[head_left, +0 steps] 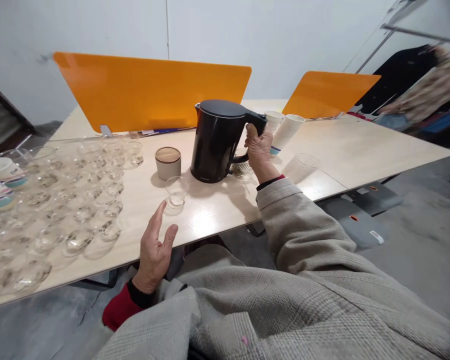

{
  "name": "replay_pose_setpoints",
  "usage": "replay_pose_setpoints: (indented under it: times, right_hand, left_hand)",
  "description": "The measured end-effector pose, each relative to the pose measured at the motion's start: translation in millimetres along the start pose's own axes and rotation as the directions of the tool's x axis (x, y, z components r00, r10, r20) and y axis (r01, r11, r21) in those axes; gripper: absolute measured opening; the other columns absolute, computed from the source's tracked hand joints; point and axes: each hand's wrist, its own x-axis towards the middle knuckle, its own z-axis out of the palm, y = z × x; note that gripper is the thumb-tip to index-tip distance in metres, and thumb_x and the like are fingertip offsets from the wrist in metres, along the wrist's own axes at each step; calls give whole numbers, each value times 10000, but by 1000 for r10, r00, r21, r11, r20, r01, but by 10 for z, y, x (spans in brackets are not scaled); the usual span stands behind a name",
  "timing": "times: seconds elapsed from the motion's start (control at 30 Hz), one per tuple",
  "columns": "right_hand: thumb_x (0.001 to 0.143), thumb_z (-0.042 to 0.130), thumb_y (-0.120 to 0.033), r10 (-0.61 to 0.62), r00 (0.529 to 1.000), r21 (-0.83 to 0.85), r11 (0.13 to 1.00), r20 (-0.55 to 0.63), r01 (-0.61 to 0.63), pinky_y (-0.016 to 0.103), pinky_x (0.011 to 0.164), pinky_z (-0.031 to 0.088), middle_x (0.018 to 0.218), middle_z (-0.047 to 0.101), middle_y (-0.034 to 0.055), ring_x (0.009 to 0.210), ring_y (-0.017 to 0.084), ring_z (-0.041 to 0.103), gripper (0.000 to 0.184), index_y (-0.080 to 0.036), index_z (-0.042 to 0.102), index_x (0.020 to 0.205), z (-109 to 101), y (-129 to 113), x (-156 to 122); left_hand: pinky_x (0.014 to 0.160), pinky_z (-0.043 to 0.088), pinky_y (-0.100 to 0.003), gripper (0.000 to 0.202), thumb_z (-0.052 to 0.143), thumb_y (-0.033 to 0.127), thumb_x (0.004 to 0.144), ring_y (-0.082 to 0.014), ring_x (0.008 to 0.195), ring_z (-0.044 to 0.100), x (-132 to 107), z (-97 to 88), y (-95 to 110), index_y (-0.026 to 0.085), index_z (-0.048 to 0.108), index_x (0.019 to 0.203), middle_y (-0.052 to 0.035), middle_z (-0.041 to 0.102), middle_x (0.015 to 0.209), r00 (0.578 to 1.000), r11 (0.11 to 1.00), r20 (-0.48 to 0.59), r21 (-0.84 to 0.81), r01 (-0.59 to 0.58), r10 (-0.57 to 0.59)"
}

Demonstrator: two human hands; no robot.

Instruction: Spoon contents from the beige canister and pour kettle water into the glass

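My right hand (259, 147) is wrapped round the handle of a black electric kettle (213, 145), which is upright with its spout to the left. I cannot tell whether its base touches the table. My left hand (155, 247) is open near the front edge, thumb and fingers apart, holding nothing. Just beyond its fingertips a clear cup (177, 192) stands on the table. A beige canister (168, 164) with a wooden lid stands behind that cup, left of the kettle. Partly hidden behind the kettle handle is a small ribbed item (242, 169).
Many clear cups (78, 235) crowd the left of the table (378, 145), with paper cups (2, 172) at the far left. Stacked paper cups (290, 131) lean behind my right hand, near a clear cup (303, 165). Orange dividers (150, 92) line the back. Grey stools (354, 222) stand right.
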Motion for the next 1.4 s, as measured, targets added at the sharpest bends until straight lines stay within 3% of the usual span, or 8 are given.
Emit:
replay_pose_setpoints:
  times: [0.43, 0.77, 0.87, 0.93, 1.07, 1.13, 1.23, 1.4]
  right_hand:
    - [866, 590, -919, -38, 999, -14, 999, 22, 39, 252, 492, 438, 729, 469, -75, 553, 114, 457, 643, -288, 496, 944, 92, 203, 179]
    - [1047, 543, -638, 58, 998, -211, 976, 38, -49, 457, 860, 640, 946, 684, 29, 838, 211, 705, 406, -246, 580, 1144, 143, 157, 277]
    - [1001, 639, -640, -123, 988, -453, 889, -93, 68, 657, 1207, 469, 1369, 675, 177, 1320, 334, 648, 573, -189, 584, 1351, 40, -66, -36]
    - [1063, 515, -669, -331, 938, -498, 833, -102, 240, 615, 1307, 379, 1563, 567, 225, 1474, 337, 544, 683, -173, 497, 1532, -9, -200, -430]
    - [1127, 297, -630, -286, 932, -504, 785, 222, 361, 582, 1299, 408, 1577, 582, 222, 1503, 336, 533, 708, -119, 471, 1585, 65, -273, -1328]
    - [1133, 316, -545, -22, 877, -583, 739, 480, 338, 571, 1319, 375, 1653, 528, 244, 1568, 352, 478, 676, -96, 471, 1613, 165, -236, -1655]
    - [1103, 430, -524, 278, 676, -659, 634, 682, 404, 600, 1343, 309, 1771, 365, 268, 1664, 399, 339, 752, -51, 390, 1686, 293, -199, -1915]
    - [1084, 422, -649, 344, 519, -610, 592, 783, 527, 640, 1372, 192, 1809, 281, 255, 1712, 395, 224, 886, -42, 328, 1722, 344, -288, -1994]
  left_hand:
    - [1284, 482, -527, 684, 620, 585, 1011, -330, 1509, 598, 242, -49, -266, 158, 606, 1546, -195, 623, 1609, 998, 972, -60, 232, 28, -14]
    - [1270, 504, -508, 658, 625, 547, 996, -329, 1475, 631, 257, -55, -262, 146, 623, 1517, -195, 640, 1592, 998, 957, -55, 287, 39, -24]
    - [1270, 504, -515, 653, 606, 537, 1005, -323, 1486, 620, 275, -78, -282, 153, 605, 1534, -187, 628, 1607, 999, 940, -40, 341, 23, -10]
    - [1273, 502, -514, 653, 582, 525, 1017, -324, 1512, 595, 310, -104, -315, 139, 589, 1545, -197, 611, 1623, 999, 910, -31, 414, -6, 20]
    - [1356, 380, -516, 665, 494, 460, 1055, -330, 1624, 456, 445, -127, -393, 59, 525, 1584, -250, 520, 1688, 999, 788, 9, 614, -44, 49]
    - [1391, 289, -544, 701, 466, 425, 1067, -352, 1689, 325, 518, -103, -393, 22, 437, 1640, -258, 387, 1768, 999, 703, 52, 710, -26, -16]
    - [1397, 200, -615, 735, 424, 429, 1091, -392, 1716, 226, 586, -32, -311, 6, 349, 1687, -255, 269, 1811, 980, 566, 73, 823, 47, -188]
    - [1406, 131, -611, 802, 338, 534, 1116, -378, 1734, 152, 591, 43, -130, 2, 294, 1715, -242, 194, 1830, 935, 443, 137, 896, 24, -328]
